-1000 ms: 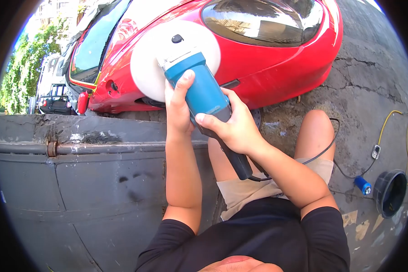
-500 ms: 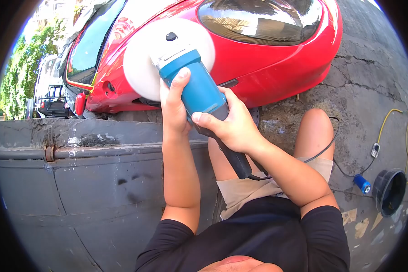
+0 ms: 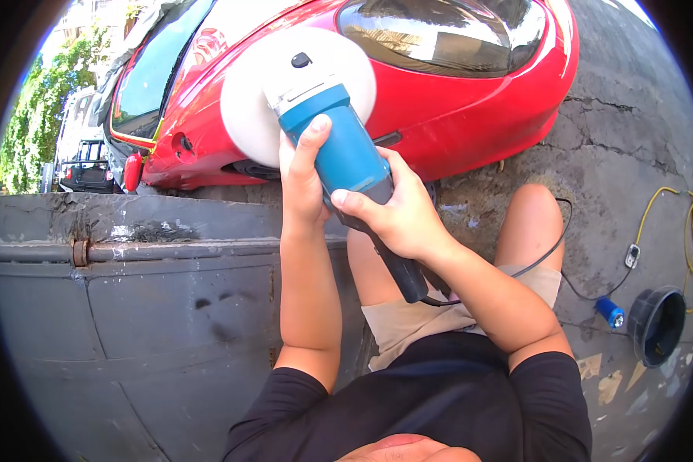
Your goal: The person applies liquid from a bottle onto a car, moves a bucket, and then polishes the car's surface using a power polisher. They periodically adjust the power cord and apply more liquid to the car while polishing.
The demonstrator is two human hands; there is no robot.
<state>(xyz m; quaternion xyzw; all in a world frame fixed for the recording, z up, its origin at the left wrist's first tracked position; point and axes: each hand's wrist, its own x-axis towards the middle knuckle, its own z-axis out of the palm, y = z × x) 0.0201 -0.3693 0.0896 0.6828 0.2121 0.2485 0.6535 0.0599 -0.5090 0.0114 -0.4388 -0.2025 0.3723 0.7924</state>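
A blue and black power polisher (image 3: 349,154) with a large round white pad (image 3: 254,100) is held in both hands over the side of a red car (image 3: 454,115). My left hand (image 3: 306,173) is wrapped round the front of the blue body, its thumb on top. Further back, my right hand (image 3: 400,208) grips the body where blue meets black, thumb on top. The pad overlaps the car's red panel; its contact face is hidden. A black cord (image 3: 443,302) runs from the polisher's rear end.
A grey metal gate (image 3: 177,308) stands on the left. On the right, a dark bucket (image 3: 657,327), a blue cylindrical object (image 3: 610,313) and a yellow cord (image 3: 654,206) with a socket (image 3: 632,256) lie on cracked concrete. A black vehicle (image 3: 88,171) is far left.
Both hands and the polisher have shifted slightly to the right over the car. The grip looks the same.
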